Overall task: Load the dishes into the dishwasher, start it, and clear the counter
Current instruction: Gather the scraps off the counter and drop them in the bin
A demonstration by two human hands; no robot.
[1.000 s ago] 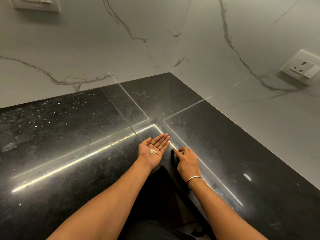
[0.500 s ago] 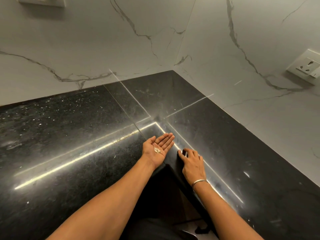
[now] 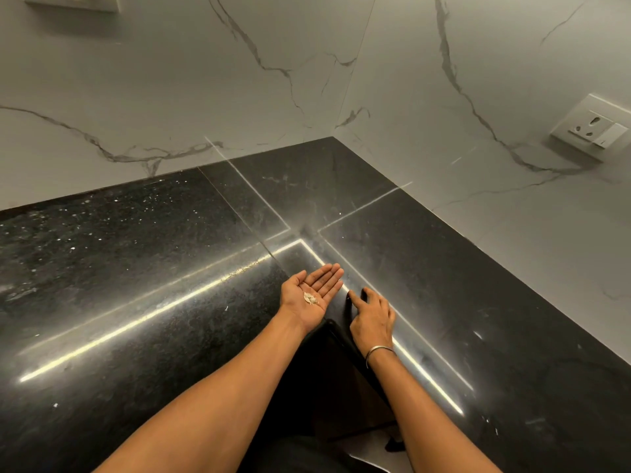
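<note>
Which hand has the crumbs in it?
The left hand, palm up with pale crumbs on it; the right hand lies palm down, fingers on the black counter.

Right hand (image 3: 372, 319) shifts on the counter (image 3: 478, 302). Its index finger (image 3: 355, 299) now stretches toward ten o'clock, and the other fingers tuck in behind it.

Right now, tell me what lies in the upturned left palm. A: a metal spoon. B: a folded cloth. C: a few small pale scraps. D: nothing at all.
C: the left hand lies palm up with straight fingers at the edge of the black countertop, and a small cluster of pale scraps sits in its palm.
</note>
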